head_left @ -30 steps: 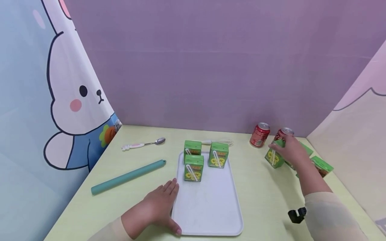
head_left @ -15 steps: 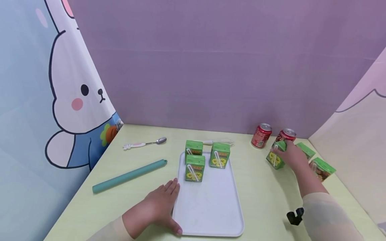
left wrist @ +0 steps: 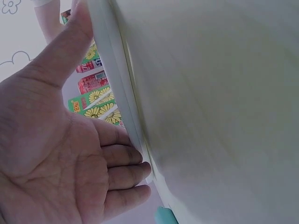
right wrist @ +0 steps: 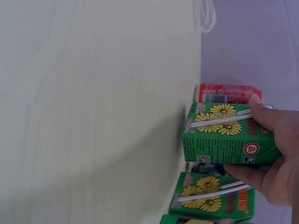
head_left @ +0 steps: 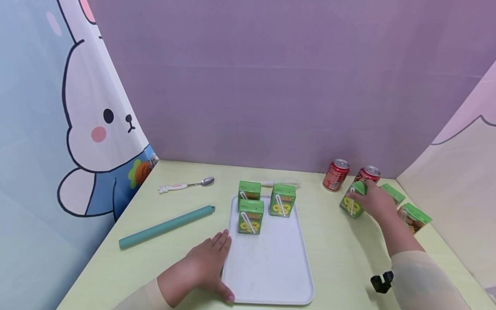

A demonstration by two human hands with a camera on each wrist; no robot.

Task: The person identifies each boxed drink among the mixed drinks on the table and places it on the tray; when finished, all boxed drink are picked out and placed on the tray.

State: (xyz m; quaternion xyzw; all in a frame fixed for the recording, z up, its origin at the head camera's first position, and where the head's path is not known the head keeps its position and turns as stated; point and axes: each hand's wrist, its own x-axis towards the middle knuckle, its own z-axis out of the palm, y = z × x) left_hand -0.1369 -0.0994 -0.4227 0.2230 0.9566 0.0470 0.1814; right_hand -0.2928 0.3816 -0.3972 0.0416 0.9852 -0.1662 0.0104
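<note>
My right hand (head_left: 376,201) holds a green drink carton (head_left: 351,206) with yellow flowers and a straw at the table's right side. In the right wrist view, the thumb lies on one side of the carton (right wrist: 219,135) and fingers on the other. Two more green cartons, one (head_left: 392,193) behind and one (head_left: 415,216) to the right, stand partly hidden by that hand. My left hand (head_left: 203,262) rests against the left edge of a white tray (head_left: 267,269), fingers extended. Three matching cartons, including the front one (head_left: 250,223), stand towards the tray's far end.
Two red cans, one (head_left: 336,175) left and one (head_left: 367,173) partly behind the held carton, stand near the back wall. A whisk (head_left: 288,184) lies behind the tray. To the left lie a spoon (head_left: 193,184) and a teal rod (head_left: 166,227).
The held carton has shifted slightly left, apart from the cartons beside it, and tilts a little. My left hand stays at the tray's edge.
</note>
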